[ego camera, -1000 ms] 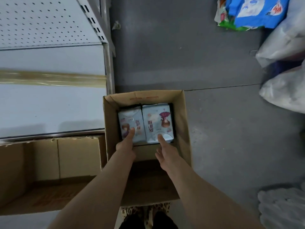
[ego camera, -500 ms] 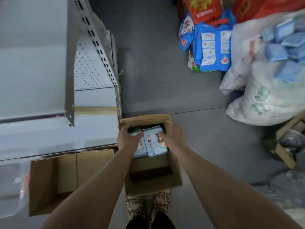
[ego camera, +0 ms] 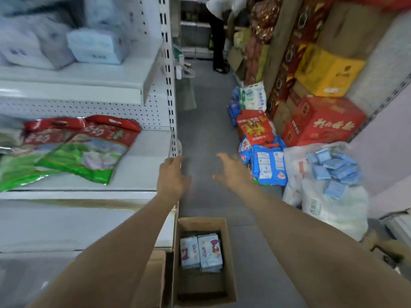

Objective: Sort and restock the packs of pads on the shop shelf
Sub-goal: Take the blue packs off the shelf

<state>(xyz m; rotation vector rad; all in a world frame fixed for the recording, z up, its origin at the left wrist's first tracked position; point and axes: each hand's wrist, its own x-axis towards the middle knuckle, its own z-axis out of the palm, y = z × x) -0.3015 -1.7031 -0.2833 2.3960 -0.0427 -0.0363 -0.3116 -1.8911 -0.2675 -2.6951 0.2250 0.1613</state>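
While 2 pale blue packs of pads (ego camera: pixel 201 252) lie unshelved in the brown cardboard box (ego camera: pixel 201 224) at bottom centre, the left hand (ego camera: pixel 172 174) and right hand (ego camera: pixel 233 172) hover mid-frame, spread and empty; restocking seems unfinished.

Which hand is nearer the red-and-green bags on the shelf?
Left. The left hand hangs just off the end of the shelf, right of the red-and-green bags; the right hand is farther right, over the aisle floor.

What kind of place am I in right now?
Probably a shop aisle mid-restock: white pegboard shelving holding bagged goods, stacked cartons on the right, and an open cardboard box with pad packs on the floor.
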